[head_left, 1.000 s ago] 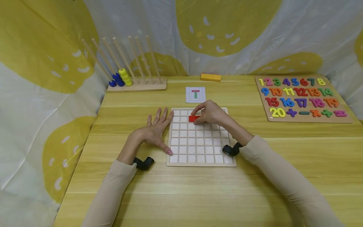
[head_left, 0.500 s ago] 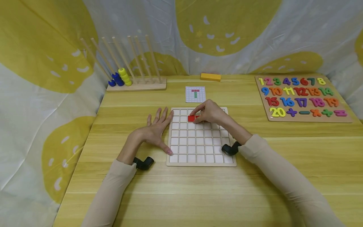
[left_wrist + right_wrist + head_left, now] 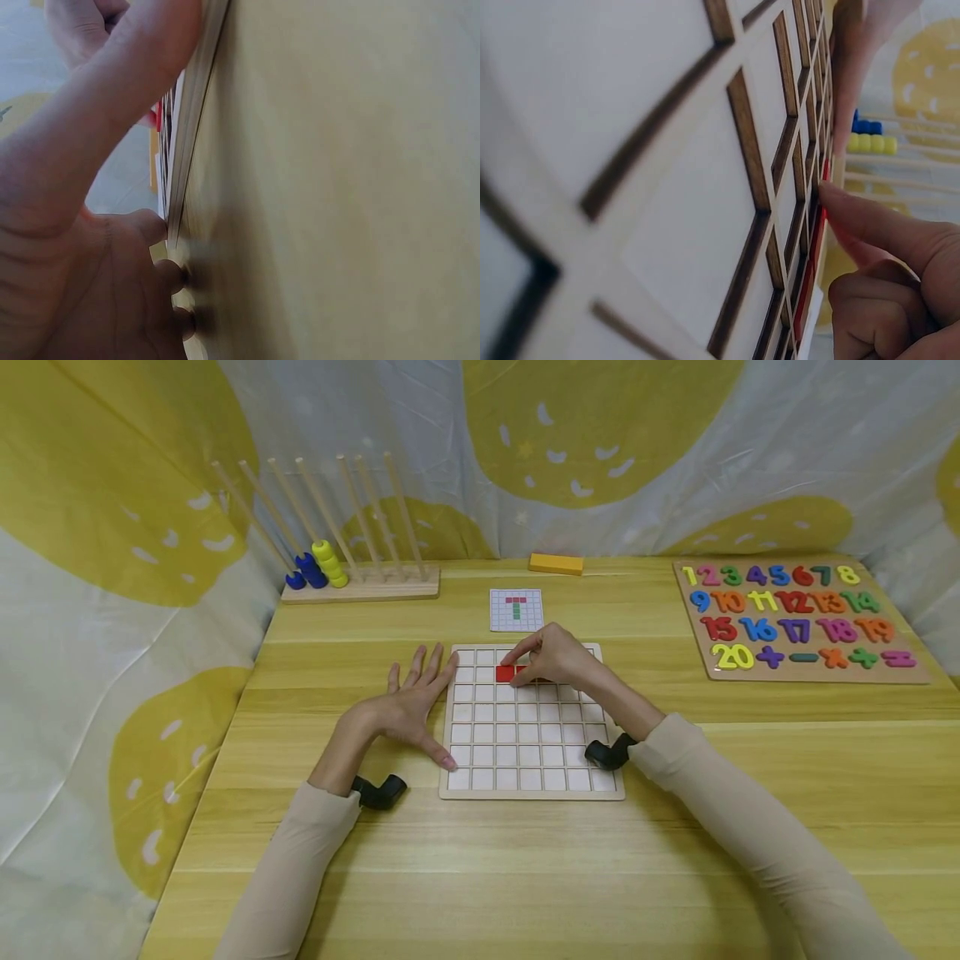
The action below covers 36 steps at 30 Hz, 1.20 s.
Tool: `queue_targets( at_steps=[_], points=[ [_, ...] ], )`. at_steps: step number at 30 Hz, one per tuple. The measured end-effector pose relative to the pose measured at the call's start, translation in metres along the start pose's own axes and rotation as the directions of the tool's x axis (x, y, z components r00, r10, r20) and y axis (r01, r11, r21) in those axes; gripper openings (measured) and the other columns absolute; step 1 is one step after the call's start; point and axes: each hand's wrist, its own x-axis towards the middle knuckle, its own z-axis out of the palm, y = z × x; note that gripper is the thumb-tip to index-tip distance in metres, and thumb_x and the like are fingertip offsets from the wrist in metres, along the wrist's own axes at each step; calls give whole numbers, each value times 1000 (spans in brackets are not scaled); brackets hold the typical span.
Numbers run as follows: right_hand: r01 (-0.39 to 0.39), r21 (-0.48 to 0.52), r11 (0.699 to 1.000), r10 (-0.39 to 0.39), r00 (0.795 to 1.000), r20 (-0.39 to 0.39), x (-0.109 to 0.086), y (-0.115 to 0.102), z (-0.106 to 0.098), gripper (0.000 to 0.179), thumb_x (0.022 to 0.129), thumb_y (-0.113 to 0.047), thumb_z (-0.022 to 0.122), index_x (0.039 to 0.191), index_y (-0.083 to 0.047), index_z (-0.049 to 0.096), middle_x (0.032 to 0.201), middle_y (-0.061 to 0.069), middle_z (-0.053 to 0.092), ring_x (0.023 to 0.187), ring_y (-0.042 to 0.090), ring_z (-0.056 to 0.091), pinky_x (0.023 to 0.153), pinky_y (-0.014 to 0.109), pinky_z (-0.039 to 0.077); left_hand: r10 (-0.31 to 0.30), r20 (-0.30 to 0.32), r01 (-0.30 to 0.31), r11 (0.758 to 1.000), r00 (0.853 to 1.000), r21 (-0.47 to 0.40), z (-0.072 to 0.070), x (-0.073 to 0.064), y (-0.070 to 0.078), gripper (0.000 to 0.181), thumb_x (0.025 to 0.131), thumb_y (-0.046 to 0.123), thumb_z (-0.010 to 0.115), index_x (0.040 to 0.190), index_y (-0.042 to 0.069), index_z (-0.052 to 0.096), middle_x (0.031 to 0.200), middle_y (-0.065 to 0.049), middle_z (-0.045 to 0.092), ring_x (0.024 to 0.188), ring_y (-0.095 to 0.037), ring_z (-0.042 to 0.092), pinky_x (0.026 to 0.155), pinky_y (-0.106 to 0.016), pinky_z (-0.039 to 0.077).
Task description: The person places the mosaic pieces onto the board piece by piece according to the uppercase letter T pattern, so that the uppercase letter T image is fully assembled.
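Observation:
A wooden grid board (image 3: 532,796) with white square cells lies on the table. My right hand (image 3: 558,658) is over its upper part, thumb and index finger pinching a red square tile (image 3: 504,673) in the second row. More red shows just right of that tile, partly under the fingers. The right wrist view has the thumb (image 3: 847,206) against the red row; the other fingers are curled in. My left hand (image 3: 411,706) lies spread at the board's left side, thumb on the lower left corner and index fingertip at the upper left edge.
Behind the board lies a card (image 3: 517,620) printed with a red and green T. A yellow-orange block (image 3: 557,564) is farther back. A peg stand (image 3: 397,583) with blue and yellow beads stands back left, and a number puzzle board (image 3: 806,670) lies at right.
The right hand has shifted slightly left with the red tile, which now sits squarely within its cell. A gap line now shows between it and the red beside it. The left hand stays put.

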Motion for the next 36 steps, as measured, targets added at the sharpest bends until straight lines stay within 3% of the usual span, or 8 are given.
queue_targets(
  at_steps=[6,13,26,32,36],
  points=[
    [19,18,1000,-19,999,27,-3,2,-4,29,79,-8,89,107,-9,82,50,-5,45,53,10,36,57,25,32,-6,3,6,1000,1000,7,0,2,2,158,63,57,95,165,16,-18,169,-14,-33,155,-36,-34,122,-69,-19],
    [19,32,999,-20,1000,20,-15,12,-25,30,86,-18,85,114,-10,80,52,-7,30,53,11,25,57,27,26,7,5,-7,1000,1000,-4,1,3,2,157,64,55,96,165,15,-18,168,-15,-34,155,-37,-35,121,-69,-20],
    [-4,-77,997,0,998,-57,-68,54,-76,36,90,-27,82,122,-13,75,58,-4,32,55,15,30,57,32,30,7,3,-7,1000,1000,-12,0,2,1,160,62,56,96,164,15,-19,167,-14,-35,154,-37,-36,121,-70,-20],
    [-37,-80,996,34,999,-35,-91,72,-88,41,93,-33,79,128,-12,71,61,-5,33,57,12,31,62,32,34,9,3,-9,1000,1000,-24,1,1,0,160,62,56,96,164,15,-19,168,-14,-35,154,-37,-36,120,-70,-20],
    [-48,-78,996,46,998,-36,-102,82,-89,41,93,-33,79,128,-13,72,61,-5,35,56,9,30,57,31,31,6,2,-6,1000,1000,-25,2,1,0,160,62,56,97,164,16,-19,168,-14,-35,154,-37,-36,120,-70,-21]
  ],
)
